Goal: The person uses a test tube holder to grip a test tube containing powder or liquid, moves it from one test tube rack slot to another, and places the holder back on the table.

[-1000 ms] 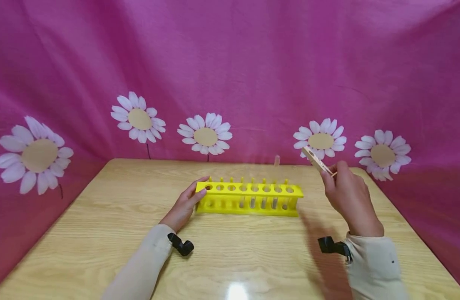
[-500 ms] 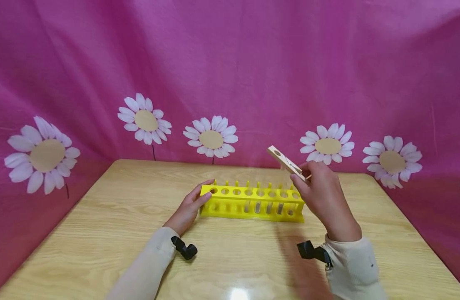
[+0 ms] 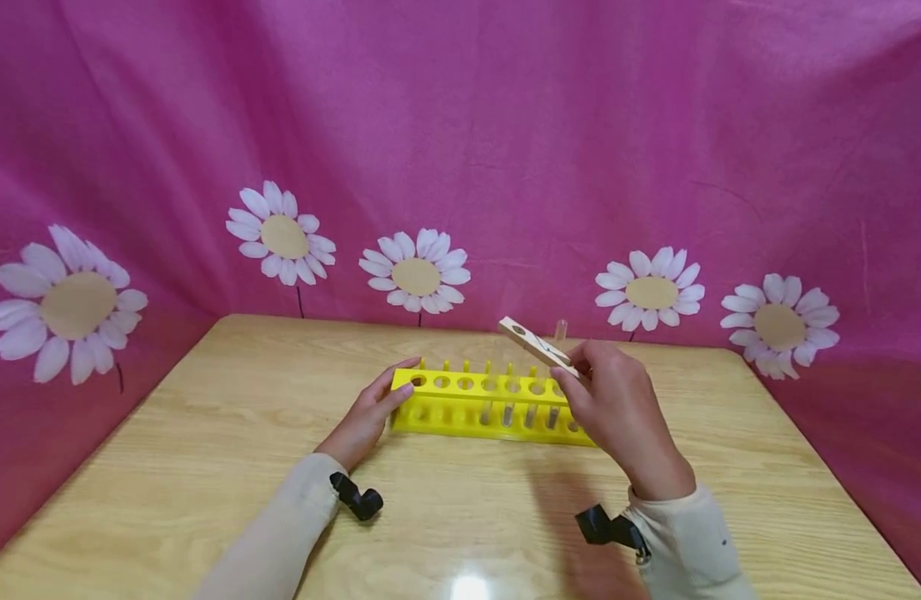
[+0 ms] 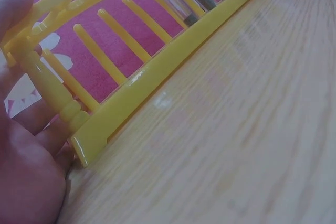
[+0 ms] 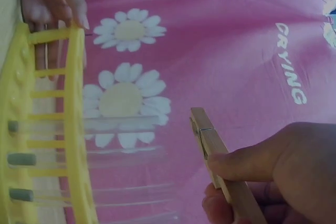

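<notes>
At the left end of a yellow test tube rack [image 3: 468, 432], my left hand [image 3: 361, 423] holds the end post, thumb on the top bar. Several clear test tubes [image 5: 123, 156] stand in the rack's right part, some with grey matter at the bottom. One tube [image 3: 561, 332] shows its rounded tip above the rack, behind the clothespin. My right hand [image 3: 627, 417] pinches a wooden clothespin [image 3: 531, 343] between thumb and fingers. It points left above the rack, apart from the tubes in the right wrist view, with nothing in its jaws. The right hand hides the rack's right end.
A light wooden table [image 3: 445, 508] lies under the rack. Behind it and along both sides hangs a pink curtain [image 3: 460, 125] with white daisies. Black wrist mounts [image 3: 357, 497] sit on both sleeves.
My right hand has moved left and a little down with the clothespin, from right of the rack to over its right half. The left hand keeps its hold on the rack.
</notes>
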`<state>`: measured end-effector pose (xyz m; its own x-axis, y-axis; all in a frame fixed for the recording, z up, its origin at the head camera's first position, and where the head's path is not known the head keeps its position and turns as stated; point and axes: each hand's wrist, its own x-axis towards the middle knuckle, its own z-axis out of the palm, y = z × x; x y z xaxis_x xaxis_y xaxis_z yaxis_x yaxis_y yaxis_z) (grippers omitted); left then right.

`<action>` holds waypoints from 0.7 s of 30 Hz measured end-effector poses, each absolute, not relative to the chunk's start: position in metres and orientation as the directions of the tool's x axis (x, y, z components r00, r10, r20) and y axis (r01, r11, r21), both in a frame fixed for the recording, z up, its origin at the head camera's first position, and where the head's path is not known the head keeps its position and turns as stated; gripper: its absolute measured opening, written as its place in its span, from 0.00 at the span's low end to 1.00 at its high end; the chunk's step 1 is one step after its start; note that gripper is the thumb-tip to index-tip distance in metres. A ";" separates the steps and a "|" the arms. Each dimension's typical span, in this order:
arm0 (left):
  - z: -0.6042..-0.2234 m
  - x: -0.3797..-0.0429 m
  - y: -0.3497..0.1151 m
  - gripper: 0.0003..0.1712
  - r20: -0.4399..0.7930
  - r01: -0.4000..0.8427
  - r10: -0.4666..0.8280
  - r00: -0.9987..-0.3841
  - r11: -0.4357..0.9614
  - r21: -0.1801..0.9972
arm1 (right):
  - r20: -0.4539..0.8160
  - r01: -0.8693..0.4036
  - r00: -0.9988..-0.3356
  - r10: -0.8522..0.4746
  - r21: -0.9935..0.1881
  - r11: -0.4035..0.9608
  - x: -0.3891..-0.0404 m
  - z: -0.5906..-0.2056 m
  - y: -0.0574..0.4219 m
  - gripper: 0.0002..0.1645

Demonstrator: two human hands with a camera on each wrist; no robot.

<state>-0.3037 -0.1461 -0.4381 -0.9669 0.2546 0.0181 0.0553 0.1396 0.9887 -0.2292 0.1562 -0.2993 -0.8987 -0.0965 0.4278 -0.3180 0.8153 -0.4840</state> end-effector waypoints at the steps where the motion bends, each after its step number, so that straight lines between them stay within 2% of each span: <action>1: -0.439 -0.304 -0.146 0.27 0.017 0.053 0.254 -0.967 0.136 0.989 | 0.424 -0.318 -0.900 -0.098 -0.485 0.815 -0.230 -0.301 0.155 0.11; 12: -0.443 -0.304 -0.145 0.24 0.049 0.068 0.239 -0.970 0.072 0.995 | 0.464 -0.338 -0.880 -0.095 -0.475 0.812 -0.233 -0.309 0.146 0.10; 21: -0.442 -0.302 -0.143 0.26 0.061 0.080 0.234 -0.970 0.070 0.994 | 0.494 -0.351 -0.865 -0.094 -0.459 0.816 -0.237 -0.317 0.142 0.08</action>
